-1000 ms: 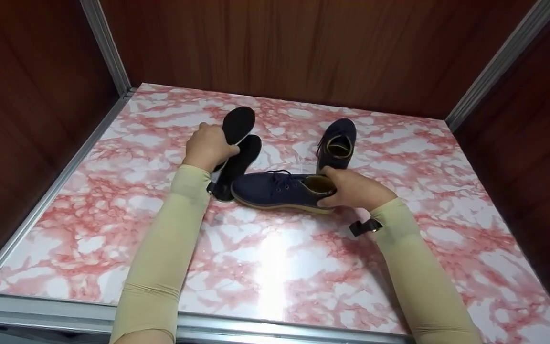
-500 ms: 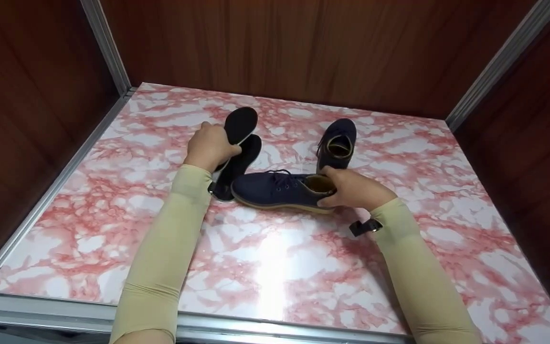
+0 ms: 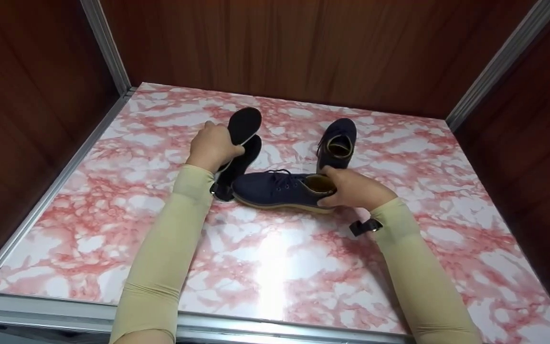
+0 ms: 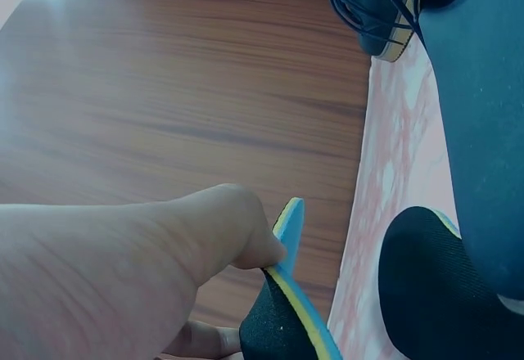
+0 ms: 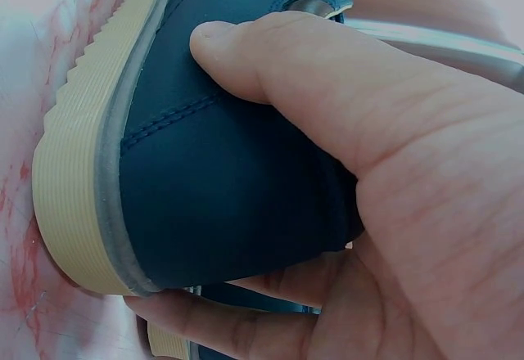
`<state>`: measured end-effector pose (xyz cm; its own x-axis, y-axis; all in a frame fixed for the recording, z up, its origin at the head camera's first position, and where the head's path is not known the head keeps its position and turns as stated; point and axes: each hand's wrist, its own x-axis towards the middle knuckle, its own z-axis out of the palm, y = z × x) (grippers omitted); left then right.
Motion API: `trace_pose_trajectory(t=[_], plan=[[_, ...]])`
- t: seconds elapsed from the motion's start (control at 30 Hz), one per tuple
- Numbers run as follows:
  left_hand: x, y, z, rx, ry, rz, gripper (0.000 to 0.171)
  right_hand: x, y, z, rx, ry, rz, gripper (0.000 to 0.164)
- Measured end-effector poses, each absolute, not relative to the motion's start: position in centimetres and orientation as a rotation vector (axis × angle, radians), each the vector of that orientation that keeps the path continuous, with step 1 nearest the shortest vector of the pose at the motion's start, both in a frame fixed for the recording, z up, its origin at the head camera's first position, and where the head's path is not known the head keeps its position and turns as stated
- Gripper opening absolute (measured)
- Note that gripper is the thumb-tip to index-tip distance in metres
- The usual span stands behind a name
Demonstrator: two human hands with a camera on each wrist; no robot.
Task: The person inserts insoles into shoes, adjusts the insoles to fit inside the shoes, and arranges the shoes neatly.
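My left hand (image 3: 213, 147) pinches a black insole (image 3: 245, 125) with a blue and yellow edge, seen up close in the left wrist view (image 4: 286, 319). Beneath it a second black insole (image 3: 254, 152) lies on the table, partly covered by the hand and the held insole. A navy lace-up shoe (image 3: 265, 188) stands sideways, its toe to the left and over the end of the lower insole. My right hand (image 3: 357, 188) grips this shoe at the heel, thumb on the near side and fingers behind (image 5: 270, 319). Just behind it stands the other navy shoe (image 3: 337, 138), toe pointing away.
The table (image 3: 275, 267) has a red and white marbled top with a metal rail (image 3: 265, 329) along its front. Dark wood panels (image 3: 275, 52) enclose the back and both sides. A bright reflection lies on the near middle of the tabletop.
My left hand has shifted slightly to the right with the insole, bringing it nearer the sideways shoe. The right hand and both shoes look unmoved.
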<state>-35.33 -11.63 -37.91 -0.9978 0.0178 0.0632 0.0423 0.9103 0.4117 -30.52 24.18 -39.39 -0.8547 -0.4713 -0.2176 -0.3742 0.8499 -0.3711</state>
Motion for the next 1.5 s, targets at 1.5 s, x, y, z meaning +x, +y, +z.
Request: trace_pose_trajectory(t=[1.5], plan=[[-33.7,-9.2,-36.3,-0.154,-3.010,-0.619,0.066,-30.4,24.2,-39.4,-0.634,2.748,-0.420,0.063]])
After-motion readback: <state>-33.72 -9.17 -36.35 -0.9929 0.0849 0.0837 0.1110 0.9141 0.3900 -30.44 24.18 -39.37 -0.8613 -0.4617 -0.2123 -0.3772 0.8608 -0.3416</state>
